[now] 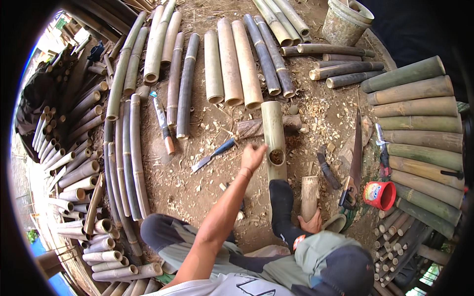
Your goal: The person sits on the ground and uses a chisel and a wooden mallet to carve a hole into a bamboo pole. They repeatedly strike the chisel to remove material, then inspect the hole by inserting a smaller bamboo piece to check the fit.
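Observation:
A pale bamboo tube with a hole cut in its upper side lies in front of me, resting across a short log. My foot in a black sock presses against its near end. At the tube's left edge, beside the hole, is my left hand, its fingers curled closed; what they pinch, if anything, is hidden. Low on the right, my right hand grips the near end of a short, thick wooden club. A chisel with a dark blue handle lies on the ground left of the log.
Bamboo tubes lie in rows ahead, left and right. A handsaw, a red tub and a dark stick lie at right. Another tool is at left. A dirty bucket stands far right. Wood chips cover the soil.

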Demonstrator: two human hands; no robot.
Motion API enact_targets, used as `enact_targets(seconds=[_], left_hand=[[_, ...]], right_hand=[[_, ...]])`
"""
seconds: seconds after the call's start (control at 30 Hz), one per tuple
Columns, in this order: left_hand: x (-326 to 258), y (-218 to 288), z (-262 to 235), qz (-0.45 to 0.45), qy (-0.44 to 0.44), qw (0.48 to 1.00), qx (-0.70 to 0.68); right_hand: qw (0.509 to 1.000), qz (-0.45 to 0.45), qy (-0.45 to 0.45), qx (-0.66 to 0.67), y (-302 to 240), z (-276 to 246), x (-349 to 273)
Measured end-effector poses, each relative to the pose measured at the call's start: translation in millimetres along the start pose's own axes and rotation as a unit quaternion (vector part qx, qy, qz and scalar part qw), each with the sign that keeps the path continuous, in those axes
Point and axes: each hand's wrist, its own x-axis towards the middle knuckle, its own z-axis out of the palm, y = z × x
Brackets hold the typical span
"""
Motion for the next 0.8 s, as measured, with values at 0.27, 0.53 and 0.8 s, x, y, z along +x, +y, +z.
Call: enact_targets(seconds=[0.27,0.53,0.8], left_hand=[[-44.9,12.6,27.0,-0.037,-0.009,0.997,0.070],[78.1,13.3,-53.9,-0.019,0.222,0.970,0.095],[205.0,4.3,-50.8,-0.035,0.187,0.972,-0.139]], right_hand=[[0.999,-0.003,0.022,-0.030,21.4,-2.6,-14.2],[0.996,0.009,-0.058,-0.075,16.8,-16.0,-4.6],[0.964,0.051,-0.186,-0.183,-1.7,-54.7,27.7]])
